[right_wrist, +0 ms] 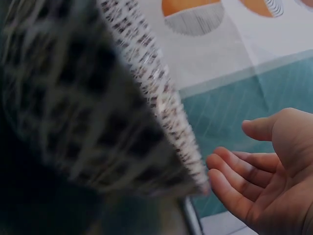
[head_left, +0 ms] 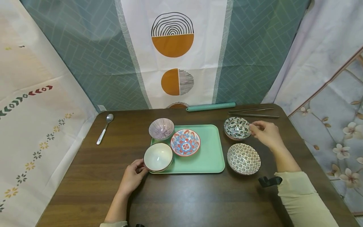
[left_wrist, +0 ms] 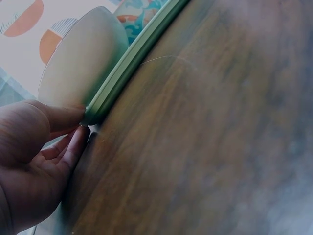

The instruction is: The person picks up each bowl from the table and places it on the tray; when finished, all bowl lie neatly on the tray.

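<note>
My left hand (head_left: 132,175) pinches the near left corner of the mint-green tray (head_left: 210,148). In the left wrist view its thumb lies above the tray edge and its fingers below, beside a plain cream bowl (head_left: 158,156). On the tray stand that bowl, a red-and-blue patterned bowl (head_left: 185,142) and a purple-striped bowl (head_left: 161,128) at the far left corner. My right hand (head_left: 266,133) is at the right rim of a leaf-patterned bowl (head_left: 236,128); in the right wrist view thumb and fingers are apart. Nearer me is a brown-and-white patterned bowl (head_left: 244,159).
A spoon (head_left: 105,129) lies on the left of the dark wooden table (head_left: 181,198). Along the back edge are a teal stick-like item (head_left: 211,107) and metal tongs (head_left: 253,113). Cloth hangings surround the back and sides.
</note>
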The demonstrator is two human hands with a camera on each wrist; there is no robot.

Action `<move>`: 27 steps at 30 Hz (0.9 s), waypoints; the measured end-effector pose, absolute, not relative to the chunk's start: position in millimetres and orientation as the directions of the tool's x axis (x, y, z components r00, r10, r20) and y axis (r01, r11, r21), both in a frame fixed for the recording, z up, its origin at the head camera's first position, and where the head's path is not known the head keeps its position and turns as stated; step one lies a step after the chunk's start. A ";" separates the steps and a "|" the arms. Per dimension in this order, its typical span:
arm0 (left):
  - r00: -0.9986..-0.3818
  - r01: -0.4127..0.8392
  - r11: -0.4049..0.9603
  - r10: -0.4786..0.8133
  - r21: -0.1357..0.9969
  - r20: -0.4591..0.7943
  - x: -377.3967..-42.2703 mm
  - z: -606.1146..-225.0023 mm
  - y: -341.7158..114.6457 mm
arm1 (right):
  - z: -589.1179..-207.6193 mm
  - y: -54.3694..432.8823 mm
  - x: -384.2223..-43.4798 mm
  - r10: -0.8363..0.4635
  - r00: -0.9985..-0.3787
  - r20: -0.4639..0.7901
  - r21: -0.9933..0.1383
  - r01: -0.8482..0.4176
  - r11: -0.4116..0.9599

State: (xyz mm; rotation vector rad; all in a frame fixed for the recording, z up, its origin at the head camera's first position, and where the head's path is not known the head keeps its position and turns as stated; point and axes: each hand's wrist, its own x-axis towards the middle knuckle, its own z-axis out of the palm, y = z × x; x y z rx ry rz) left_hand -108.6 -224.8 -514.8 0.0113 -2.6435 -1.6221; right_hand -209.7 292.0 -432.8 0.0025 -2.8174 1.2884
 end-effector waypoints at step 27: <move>-0.999 0.037 0.430 -0.011 0.902 0.047 -110.2 -516.7 -224.8 | -472.1 300.2 -231.9 -0.094 -0.972 -0.216 -0.896 0.159 0.415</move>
